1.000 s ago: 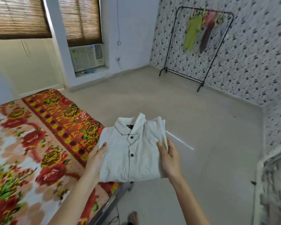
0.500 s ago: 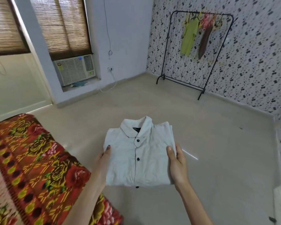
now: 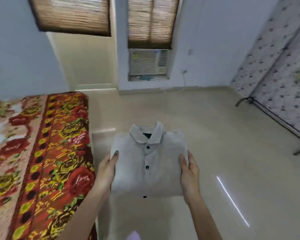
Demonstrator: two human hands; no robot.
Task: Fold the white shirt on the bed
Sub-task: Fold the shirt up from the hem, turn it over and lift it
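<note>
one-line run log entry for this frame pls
stage: shirt folded, carried | left hand: grips left edge | right hand: grips right edge | white shirt: collar away from person, over floor | bed: to left

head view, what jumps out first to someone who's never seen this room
The folded white shirt sits at centre, held over the floor between the left hand and right hand, collar up and dark buttons showing. Next is the loud red and yellow floral bedspread at left. Behind, a window air conditioner sits under bamboo blinds.
</note>
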